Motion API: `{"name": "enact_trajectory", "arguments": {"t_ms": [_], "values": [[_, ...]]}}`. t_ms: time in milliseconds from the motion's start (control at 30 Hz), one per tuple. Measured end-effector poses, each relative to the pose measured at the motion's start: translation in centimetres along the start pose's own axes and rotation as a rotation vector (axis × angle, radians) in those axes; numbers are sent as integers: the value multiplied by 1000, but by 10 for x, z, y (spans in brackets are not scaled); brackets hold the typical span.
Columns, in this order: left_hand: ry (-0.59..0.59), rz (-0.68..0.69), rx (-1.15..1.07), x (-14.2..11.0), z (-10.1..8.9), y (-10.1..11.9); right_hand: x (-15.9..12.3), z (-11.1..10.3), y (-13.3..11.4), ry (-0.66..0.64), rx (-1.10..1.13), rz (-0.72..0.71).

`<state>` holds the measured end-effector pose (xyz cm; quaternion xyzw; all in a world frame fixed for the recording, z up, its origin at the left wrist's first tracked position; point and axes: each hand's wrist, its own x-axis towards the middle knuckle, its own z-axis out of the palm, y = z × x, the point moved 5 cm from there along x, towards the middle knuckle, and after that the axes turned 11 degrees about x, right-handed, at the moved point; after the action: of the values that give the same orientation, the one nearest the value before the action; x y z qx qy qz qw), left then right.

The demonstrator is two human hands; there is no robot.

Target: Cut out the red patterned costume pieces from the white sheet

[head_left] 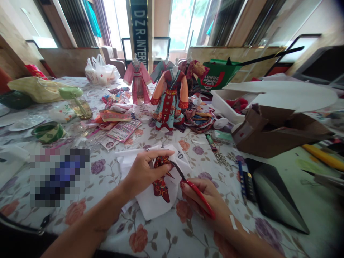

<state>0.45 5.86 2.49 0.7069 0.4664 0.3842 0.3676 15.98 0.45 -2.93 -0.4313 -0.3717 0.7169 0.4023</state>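
Note:
My left hand (152,166) pinches a white cloth (150,206) printed with a dark red patterned figure (162,190); the number 10 shows near its far edge. My right hand (201,199) is closed round the red handles of a pair of scissors (197,193). Their dark blades reach to the printed figure, right beside my left fingertips. Whether the blades are apart, I cannot make out. Beyond the cloth stands a small dress (171,98) with orange sleeves, a red middle panel and a light blue skirt on a stand.
A pink dress (137,82) stands behind on the left. Cardboard box (264,138), white foam box (228,107), dark tablet (274,195) and pens (243,182) lie to the right. Leftward are green tape (48,132), a lidded jar (80,107) and a blurred-out item (61,175).

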Motion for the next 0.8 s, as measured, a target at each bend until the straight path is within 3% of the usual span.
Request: {"name": "enact_trajectory", "arguments": {"t_ms": [800], "values": [[9, 1, 11, 0, -1, 0, 0, -2, 2, -6, -21, -26]]}}
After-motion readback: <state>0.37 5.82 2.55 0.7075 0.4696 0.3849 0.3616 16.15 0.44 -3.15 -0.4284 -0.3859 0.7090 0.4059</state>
